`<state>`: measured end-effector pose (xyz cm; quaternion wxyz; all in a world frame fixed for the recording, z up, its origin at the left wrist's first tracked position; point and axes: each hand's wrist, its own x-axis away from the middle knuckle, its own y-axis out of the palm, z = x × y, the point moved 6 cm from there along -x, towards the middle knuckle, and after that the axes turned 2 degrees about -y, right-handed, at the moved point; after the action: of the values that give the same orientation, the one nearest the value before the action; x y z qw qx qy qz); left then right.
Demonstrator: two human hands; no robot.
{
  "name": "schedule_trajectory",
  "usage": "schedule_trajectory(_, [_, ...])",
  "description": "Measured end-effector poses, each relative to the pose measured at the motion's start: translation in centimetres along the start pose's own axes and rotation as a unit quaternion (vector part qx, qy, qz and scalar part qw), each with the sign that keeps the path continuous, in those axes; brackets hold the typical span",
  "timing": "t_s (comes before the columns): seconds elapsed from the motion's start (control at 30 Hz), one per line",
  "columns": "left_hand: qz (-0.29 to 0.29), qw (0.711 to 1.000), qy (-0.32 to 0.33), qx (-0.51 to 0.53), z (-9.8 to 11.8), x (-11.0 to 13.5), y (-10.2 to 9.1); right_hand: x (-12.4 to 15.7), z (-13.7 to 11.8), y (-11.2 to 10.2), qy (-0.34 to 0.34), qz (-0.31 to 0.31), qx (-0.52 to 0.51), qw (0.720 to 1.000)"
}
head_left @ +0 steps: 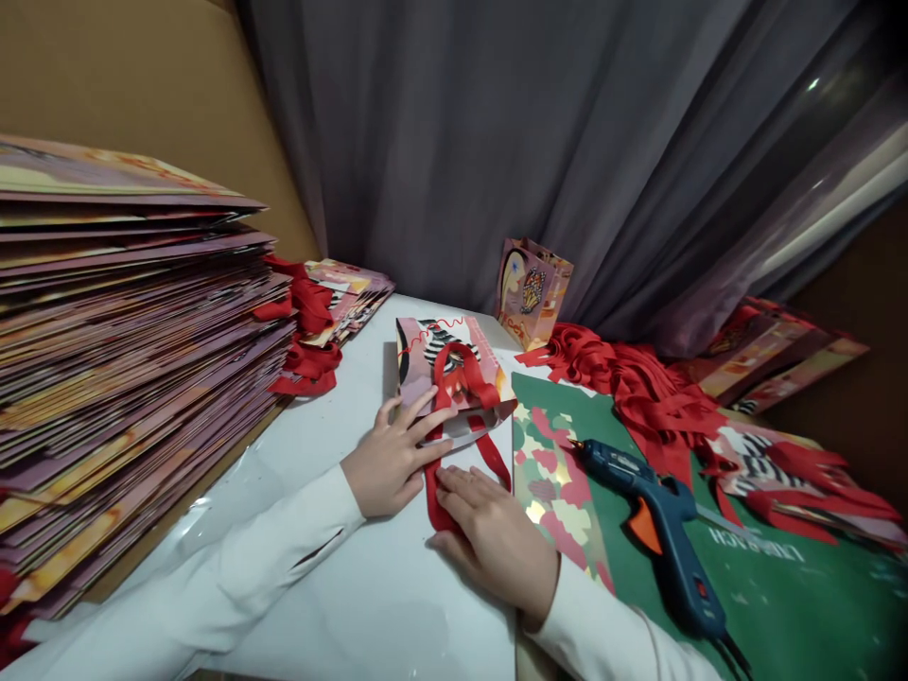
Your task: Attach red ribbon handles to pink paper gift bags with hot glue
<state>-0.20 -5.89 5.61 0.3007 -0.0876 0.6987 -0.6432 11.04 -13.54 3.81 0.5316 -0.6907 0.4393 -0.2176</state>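
A small printed paper gift bag with a zebra-stripe pattern lies flat on the white table, its mouth towards me. One red ribbon handle loops over the bag's upper face. A second red ribbon handle extends from the mouth towards me. My left hand is open, fingers spread across the bag's edge and the ribbon. Stretched out low over the second handle, my right hand is open with its fingertips on or close to the ribbon. The ribbon under the hands is partly hidden.
A tall stack of flattened bags rises at left. A glue gun lies on a green sheet at right. Behind it is a pile of red ribbons. An upright bag stands by the grey curtain.
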Motion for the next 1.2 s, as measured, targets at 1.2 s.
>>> schedule_trajectory(1.2, [-0.01, 1.0, -0.001, -0.003, -0.1, 0.1, -0.1, 1.7, 3.6, -2.9, 0.123, 0.059, 0.006, 0.991])
